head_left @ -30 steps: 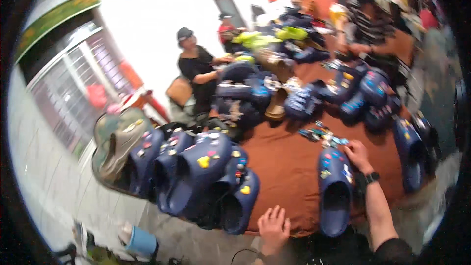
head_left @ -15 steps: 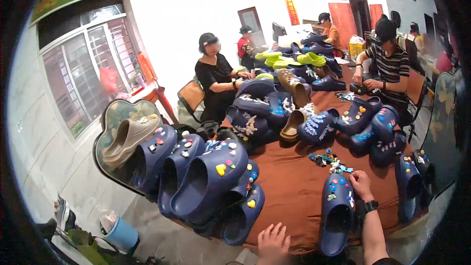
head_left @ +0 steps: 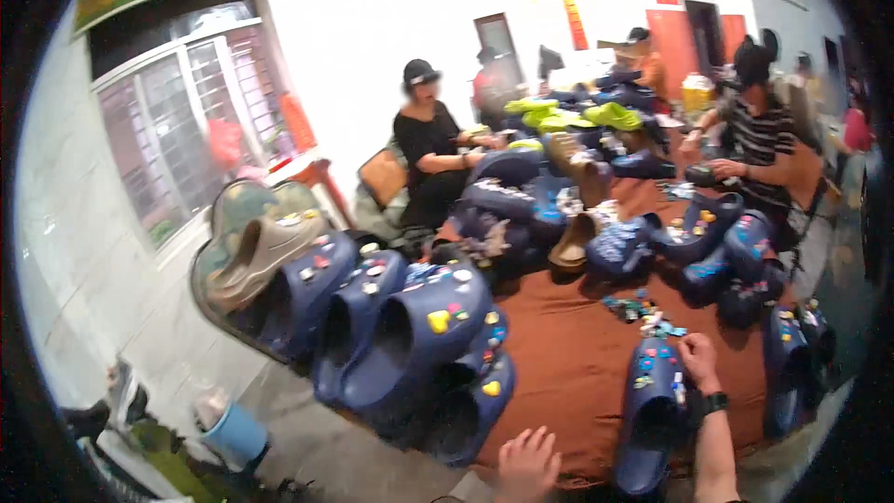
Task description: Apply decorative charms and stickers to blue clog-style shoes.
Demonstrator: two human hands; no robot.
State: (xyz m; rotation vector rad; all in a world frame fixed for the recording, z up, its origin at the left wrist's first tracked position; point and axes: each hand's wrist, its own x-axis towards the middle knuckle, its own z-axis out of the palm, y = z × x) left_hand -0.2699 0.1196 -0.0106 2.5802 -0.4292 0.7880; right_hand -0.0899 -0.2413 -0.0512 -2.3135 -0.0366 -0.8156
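A navy clog [head_left: 643, 452] lies on the brown cloth [head_left: 559, 354] in front of me, toe pointing away, with small colourful charms [head_left: 649, 365] on its top. Beside the toe, at its right edge, is my right hand [head_left: 698, 360], its fingers curled; whatever they may hold is hidden. A wristwatch [head_left: 714, 402] circles that wrist. Just beyond the toe lies a loose pile of charms [head_left: 633, 309] in green, white and blue. My left hand [head_left: 528, 459] rests at the near edge of the table, left of the clog, fingers spread and holding nothing.
Navy clogs with charms [head_left: 424, 326] and a tan clog [head_left: 265, 256] are stacked at the left. More clogs [head_left: 622, 247] heap across the far table, green ones [head_left: 549, 116] among them. Several people sit around. A blue bin [head_left: 235, 436] stands on the floor.
The whole view has shifted slightly right and down, with blur. Relative to the clog, my right hand stays beside the toe. My left hand remains spread at the table's edge.
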